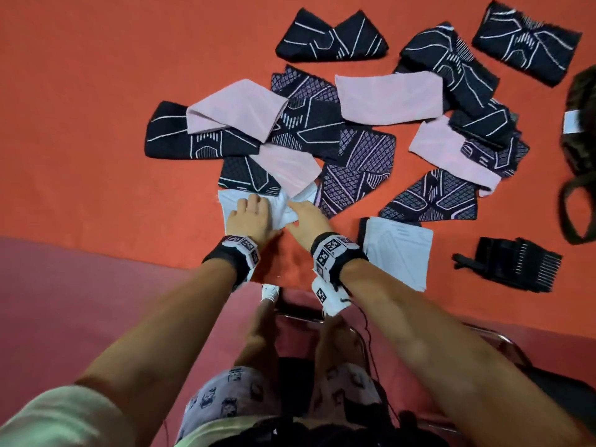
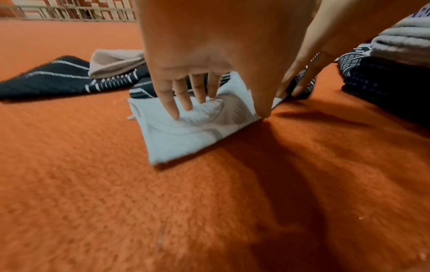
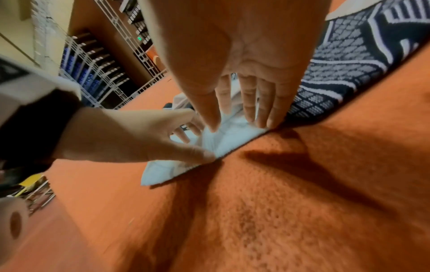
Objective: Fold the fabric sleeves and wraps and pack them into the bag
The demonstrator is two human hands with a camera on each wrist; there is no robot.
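A white fabric sleeve [image 1: 227, 201] lies on the orange carpet just in front of me, part-folded and bunched in its middle. My left hand [image 1: 250, 216] lies flat on its left half, fingers [image 2: 184, 99] straight and pressing down, thumb at the near edge. My right hand [image 1: 306, 217] presses the right half of the white sleeve [image 3: 232, 143] with straight fingers [image 3: 263, 110] and its thumb beside a raised fold. The dark bag [image 1: 580, 130] sits at the far right edge. Beyond my hands is a pile of black patterned sleeves [image 1: 309, 124] and pink sleeves [image 1: 390, 98].
A folded white sleeve [image 1: 400, 253] lies right of my right wrist, with a black ribbed wrap [image 1: 519, 269] further right. A black patterned sleeve [image 3: 344, 70] touches the white one on the right. My knees and a metal chair frame [image 1: 483, 333] are below.
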